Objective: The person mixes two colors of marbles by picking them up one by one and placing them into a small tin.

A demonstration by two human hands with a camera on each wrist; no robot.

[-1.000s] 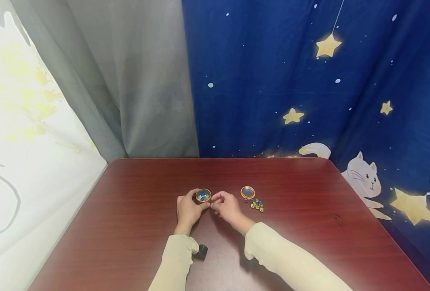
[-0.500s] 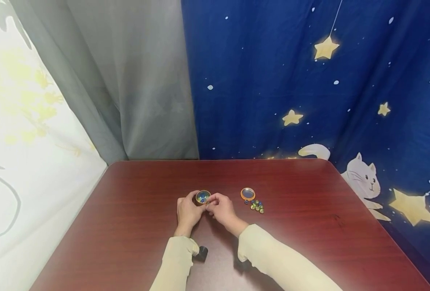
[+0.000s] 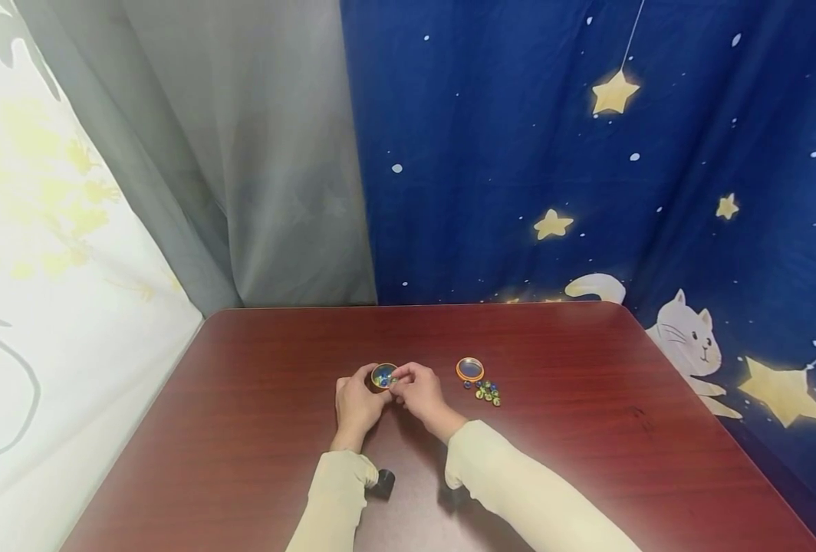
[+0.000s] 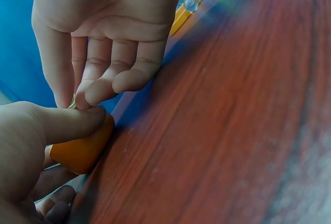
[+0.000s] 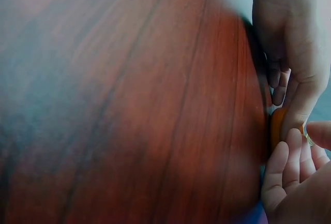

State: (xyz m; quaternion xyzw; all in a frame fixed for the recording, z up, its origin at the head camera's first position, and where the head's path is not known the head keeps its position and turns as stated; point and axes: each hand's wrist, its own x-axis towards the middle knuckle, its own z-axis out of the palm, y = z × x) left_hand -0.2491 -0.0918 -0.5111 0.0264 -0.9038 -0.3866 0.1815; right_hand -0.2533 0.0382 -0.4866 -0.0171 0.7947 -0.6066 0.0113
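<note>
My left hand [image 3: 357, 402] grips a small round orange container [image 4: 83, 154] that stands on the table. Through its open top several blue and green glass marbles [image 3: 383, 379] show inside. Over the near right part of the rim, my right hand [image 3: 418, 391] pinches a marble [image 4: 73, 101] between thumb and fingertips. Only a yellow-green sliver of that marble shows in the left wrist view; the fingers hide the rest. The left thumb [image 4: 77, 125] lies along the container's side, just under the right fingertips.
An orange-rimmed round lid [image 3: 470, 379] lies on the red-brown table [image 3: 587, 429] to the right of the hands. In front of it sit several loose blue and yellow-green marbles [image 3: 488, 394]. Curtains [image 3: 297, 192] hang behind the table's far edge.
My right hand has moved slightly left with the marble, from beside the container to over its rim. The left hand keeps its grip on the container.
</note>
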